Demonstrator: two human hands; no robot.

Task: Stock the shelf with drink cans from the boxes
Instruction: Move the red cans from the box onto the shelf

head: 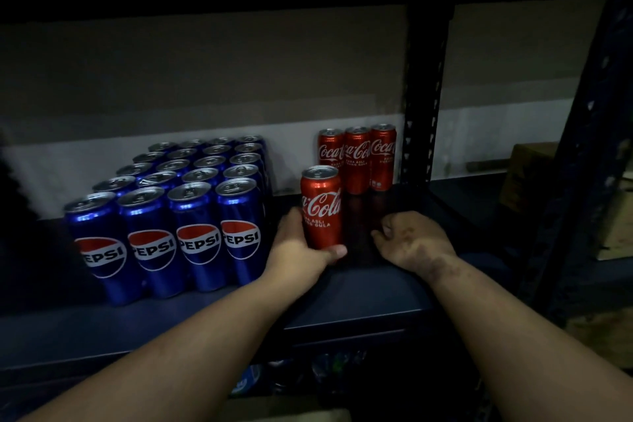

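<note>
My left hand (297, 248) grips a red Coca-Cola can (322, 205) upright, just over the dark shelf board (359, 291). Three more red Coca-Cola cans (358, 158) stand in a row at the back of the shelf, beyond the held can. A block of several blue Pepsi cans (178, 202) fills the shelf's left part, right beside my left hand. My right hand (411, 241) rests on the shelf to the right of the held can, fingers curled loosely, holding nothing.
A black perforated upright post (423, 106) stands just right of the back Coca-Cola cans. Another dark post (582, 134) rises at far right. Cardboard boxes (527, 175) sit beyond the posts on the right. Dim items lie on the level below (325, 370).
</note>
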